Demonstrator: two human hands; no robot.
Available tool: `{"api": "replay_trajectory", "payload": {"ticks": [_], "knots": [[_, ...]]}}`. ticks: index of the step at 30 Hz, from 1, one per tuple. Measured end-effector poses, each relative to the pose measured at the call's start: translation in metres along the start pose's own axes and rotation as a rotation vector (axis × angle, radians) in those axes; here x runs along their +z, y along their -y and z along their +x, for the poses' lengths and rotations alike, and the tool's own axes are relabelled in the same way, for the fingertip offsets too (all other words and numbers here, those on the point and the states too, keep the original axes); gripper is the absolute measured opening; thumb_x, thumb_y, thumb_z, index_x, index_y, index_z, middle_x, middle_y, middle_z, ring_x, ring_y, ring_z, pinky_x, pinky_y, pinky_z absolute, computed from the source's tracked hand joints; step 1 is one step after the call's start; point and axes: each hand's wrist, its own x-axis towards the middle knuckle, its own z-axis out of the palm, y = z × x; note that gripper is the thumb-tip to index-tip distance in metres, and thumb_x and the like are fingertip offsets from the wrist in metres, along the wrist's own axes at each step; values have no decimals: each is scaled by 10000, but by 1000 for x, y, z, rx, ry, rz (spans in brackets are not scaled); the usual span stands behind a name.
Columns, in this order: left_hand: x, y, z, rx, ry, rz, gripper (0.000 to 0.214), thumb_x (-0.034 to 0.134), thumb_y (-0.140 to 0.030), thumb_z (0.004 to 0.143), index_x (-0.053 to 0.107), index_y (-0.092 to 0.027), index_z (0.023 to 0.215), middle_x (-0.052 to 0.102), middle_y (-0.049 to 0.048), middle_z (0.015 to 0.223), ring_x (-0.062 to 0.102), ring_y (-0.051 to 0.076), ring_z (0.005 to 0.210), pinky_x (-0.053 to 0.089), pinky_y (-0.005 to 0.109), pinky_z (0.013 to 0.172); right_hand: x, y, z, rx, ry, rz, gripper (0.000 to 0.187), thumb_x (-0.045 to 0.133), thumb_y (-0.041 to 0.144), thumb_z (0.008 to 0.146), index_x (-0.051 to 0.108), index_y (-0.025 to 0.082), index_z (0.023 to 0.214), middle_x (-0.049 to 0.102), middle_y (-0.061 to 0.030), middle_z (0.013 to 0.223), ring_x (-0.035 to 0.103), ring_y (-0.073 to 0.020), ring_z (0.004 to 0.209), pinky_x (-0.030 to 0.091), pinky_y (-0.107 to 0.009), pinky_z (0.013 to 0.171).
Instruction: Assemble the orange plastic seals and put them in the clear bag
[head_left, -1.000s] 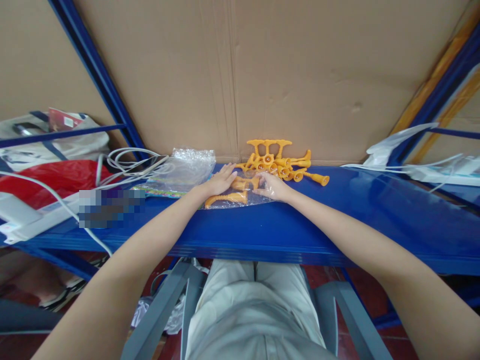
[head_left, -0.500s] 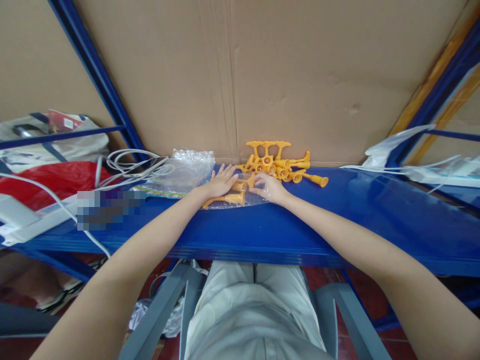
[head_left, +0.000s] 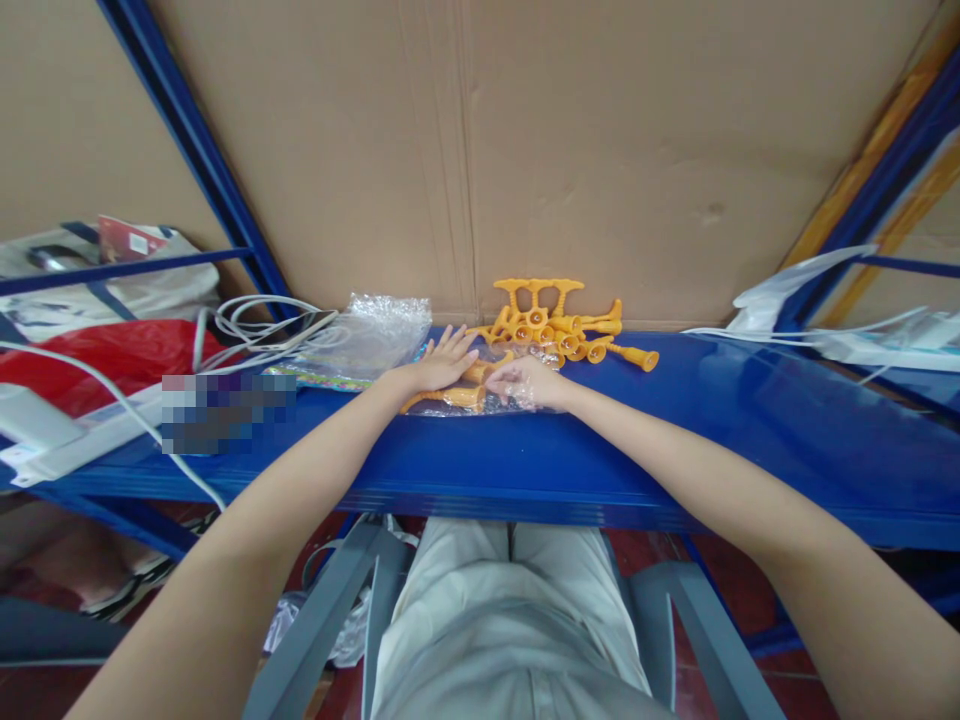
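My left hand (head_left: 448, 362) lies flat, fingers spread, on a clear plastic bag (head_left: 499, 402) near the back of the blue shelf. Inside the bag are a yellow-orange plastic piece with a flared, horn-like end (head_left: 457, 398) and another such piece (head_left: 480, 371) above it. My right hand (head_left: 525, 384) is in the bag's right part, with clear film over it. Its fingers are bent and closed at the upper piece; the exact grip is partly hidden. Just behind that hand lies a heap of similar yellow-orange pieces (head_left: 566, 325).
More clear plastic bags (head_left: 382, 325) lie left of my left hand. White cables (head_left: 274, 312), a red bag (head_left: 112, 365) and a white power strip (head_left: 82, 435) are farther left. A cardboard wall (head_left: 600, 150) stands behind the blue shelf (head_left: 735, 420). White plastic (head_left: 765, 300) lies at right.
My right hand has moved slightly left and farther into the bag, taking the upper yellow-orange piece inward. My left hand stays flat in place.
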Motion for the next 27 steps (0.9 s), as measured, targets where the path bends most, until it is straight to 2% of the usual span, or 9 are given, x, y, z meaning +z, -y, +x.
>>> {"api": "replay_trajectory", "payload": {"ticks": [3,6,8,10,13,16,20,25,27], "knots": [[-2,-2,-1,27,-59,-23,674,145,-524,995,205,-238,1602,119,74,1700,45,292,1568,117,593,1222,1,8,-4,95,71,21,190,584,173,953,732,123,1060,612,56,548,343,-16,320,284,-149,338],[-6,-3,-2,104,-228,-52,623,166,-491,1001,362,-209,1522,362,124,1617,297,281,1506,246,542,1198,1,15,-6,182,76,29,251,555,153,972,719,112,1158,613,56,529,326,-13,302,269,-140,317],[-11,-4,-4,150,-338,-50,567,218,-449,994,521,-149,1367,579,166,1416,521,275,1325,388,473,1110,2,17,-6,206,71,58,249,556,154,974,722,107,1154,614,55,518,319,-11,297,264,-135,307],[-17,-7,-7,162,-390,-27,470,299,-397,961,632,-120,1144,703,156,1118,647,257,1050,486,402,948,2,18,-6,220,56,96,231,561,150,970,730,104,1120,616,51,509,320,-14,294,262,-132,300],[-24,-12,-12,162,-300,-9,299,411,-316,866,656,-149,832,664,66,748,608,195,722,468,311,723,3,19,-7,259,20,162,199,561,133,957,733,112,1056,632,43,517,328,-19,287,258,-134,287],[-28,-18,-14,193,-109,-34,259,449,-297,801,588,-177,618,557,7,576,511,149,597,388,276,628,4,19,-8,285,-12,208,159,577,126,934,729,123,983,667,26,567,364,-23,289,272,-142,279],[-26,-21,-13,175,14,-55,314,444,-327,798,534,-189,531,523,-7,535,466,136,558,335,270,577,5,19,-8,276,-60,252,175,619,78,879,728,150,994,710,18,679,430,-27,313,305,-153,276],[-24,-21,-11,149,65,-16,275,434,-309,776,552,-192,557,568,-2,575,490,147,584,340,263,568,6,13,-4,279,-119,228,143,690,91,844,735,157,962,588,51,507,453,-58,333,326,-156,287],[-24,-23,-11,131,80,0,265,436,-296,769,576,-190,571,606,5,608,517,158,615,365,262,589,8,12,-3,268,-142,215,160,674,89,854,727,154,990,580,49,511,466,-64,348,346,-160,302]]}}
